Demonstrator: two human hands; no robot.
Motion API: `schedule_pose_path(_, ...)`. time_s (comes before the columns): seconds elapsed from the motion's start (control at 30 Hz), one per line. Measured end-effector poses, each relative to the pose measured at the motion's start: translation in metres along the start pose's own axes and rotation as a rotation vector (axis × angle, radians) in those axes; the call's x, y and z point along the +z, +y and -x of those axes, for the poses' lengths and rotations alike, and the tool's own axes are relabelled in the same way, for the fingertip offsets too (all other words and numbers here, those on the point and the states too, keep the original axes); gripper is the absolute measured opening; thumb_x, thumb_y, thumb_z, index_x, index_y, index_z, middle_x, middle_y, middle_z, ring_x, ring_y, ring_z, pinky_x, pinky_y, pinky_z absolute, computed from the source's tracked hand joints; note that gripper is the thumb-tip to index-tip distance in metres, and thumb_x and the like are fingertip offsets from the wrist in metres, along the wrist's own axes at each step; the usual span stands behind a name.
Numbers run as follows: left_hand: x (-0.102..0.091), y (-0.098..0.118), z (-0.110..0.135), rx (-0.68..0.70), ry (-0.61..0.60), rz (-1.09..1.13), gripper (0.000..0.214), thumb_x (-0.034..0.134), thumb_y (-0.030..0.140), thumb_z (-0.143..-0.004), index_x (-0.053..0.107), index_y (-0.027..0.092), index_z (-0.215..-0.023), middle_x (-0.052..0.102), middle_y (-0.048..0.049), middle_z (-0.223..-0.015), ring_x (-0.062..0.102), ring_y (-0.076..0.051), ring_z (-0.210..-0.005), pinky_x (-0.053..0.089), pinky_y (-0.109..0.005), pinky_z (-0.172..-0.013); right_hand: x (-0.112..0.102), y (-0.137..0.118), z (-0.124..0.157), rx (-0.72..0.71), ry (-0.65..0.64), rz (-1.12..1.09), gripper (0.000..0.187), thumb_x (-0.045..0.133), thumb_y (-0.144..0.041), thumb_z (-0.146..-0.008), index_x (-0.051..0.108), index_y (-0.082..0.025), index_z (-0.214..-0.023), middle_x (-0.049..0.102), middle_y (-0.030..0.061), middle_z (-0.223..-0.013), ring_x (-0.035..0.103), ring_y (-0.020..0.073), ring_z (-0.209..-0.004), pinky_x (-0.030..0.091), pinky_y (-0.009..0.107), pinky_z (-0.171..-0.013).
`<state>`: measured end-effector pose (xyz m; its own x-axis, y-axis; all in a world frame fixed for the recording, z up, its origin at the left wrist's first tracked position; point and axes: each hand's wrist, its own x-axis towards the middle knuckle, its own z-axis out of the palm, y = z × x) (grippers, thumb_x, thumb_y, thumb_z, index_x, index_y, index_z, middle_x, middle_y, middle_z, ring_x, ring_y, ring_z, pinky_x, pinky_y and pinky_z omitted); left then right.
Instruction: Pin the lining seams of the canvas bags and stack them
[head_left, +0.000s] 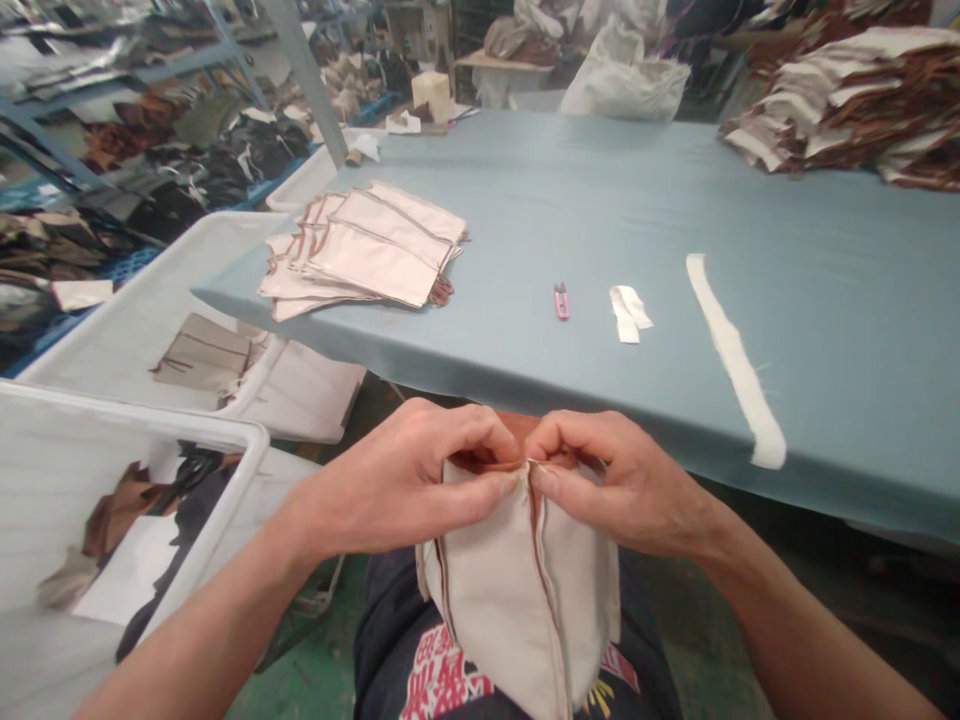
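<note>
A beige fabric pouch (pixel 499 590) with brown seam edges and a reddish-brown inside hangs over my lap, its opening upward. My left hand (pixel 450 465) pinches the rim on the left of the centre seam, thumb outside and fingers curled into the opening. On the other side of that seam, my right hand (pixel 592 475) pinches the same rim, thumb and fingers close to the left ones. What lies directly under the fingertips is hidden.
On the blue-covered table (pixel 517 350) lie stacked beige panels (pixel 382 245), pink thread snips (pixel 561 302), folded white pieces (pixel 628 312) and a long white strip (pixel 735 355). A brown-and-beige pile (pixel 847 105) sits far right. White bins (pixel 255 440) stand left.
</note>
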<state>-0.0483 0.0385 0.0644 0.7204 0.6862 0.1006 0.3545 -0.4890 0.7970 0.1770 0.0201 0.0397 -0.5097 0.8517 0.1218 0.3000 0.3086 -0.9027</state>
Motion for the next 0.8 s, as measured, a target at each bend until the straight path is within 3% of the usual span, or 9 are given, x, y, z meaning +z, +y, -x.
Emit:
schedule_pose_path(0.33,0.003,0.004,0.009,0.132,0.124,-0.24,0.013,0.06,0.008,-0.088,0.072,0.015,-0.087,0.072,0.0004,-0.073,0.062,-0.009,-0.06,0.043,-0.019,-0.06,0.007,-0.009,-0.002,-0.033,0.059,0.085,0.011,0.057,-0.015,-0.081,0.064,-0.018,-0.074,0.059,-0.0037,-0.064,0.05,0.0085,-0.057,0.04,0.018,-0.054)
schedule_pose_path(0.53,0.005,0.007,0.008,0.145,0.103,-0.371,0.024,0.053,0.01,-0.092,0.067,0.014,-0.074,0.069,-0.0026,-0.07,0.062,-0.012,-0.062,0.045,-0.023,-0.062,0.01,-0.011,0.001,-0.047,0.094,0.147,0.012,0.058,-0.014,-0.083,0.063,-0.018,-0.074,0.058,-0.005,-0.063,0.048,0.0074,-0.056,0.039,0.018,-0.054)
schedule_pose_path(0.7,0.012,0.002,0.006,0.144,0.156,-0.374,0.022,0.055,0.009,-0.09,0.069,0.011,-0.073,0.071,-0.0043,-0.07,0.062,-0.013,-0.062,0.041,-0.025,-0.06,0.011,-0.008,0.002,-0.042,0.111,0.146,0.011,0.058,-0.014,-0.084,0.063,-0.017,-0.074,0.06,-0.0052,-0.064,0.051,0.0068,-0.057,0.039,0.017,-0.054)
schedule_pose_path(0.8,0.013,-0.001,0.005,0.097,0.201,-0.241,0.016,0.058,0.009,-0.083,0.07,0.012,-0.073,0.067,0.0005,-0.064,0.056,-0.009,-0.056,0.038,-0.021,-0.056,0.011,-0.008,0.001,-0.029,0.105,0.095,0.011,0.059,-0.015,-0.085,0.063,-0.018,-0.076,0.061,-0.0049,-0.065,0.051,0.007,-0.056,0.038,0.018,-0.053)
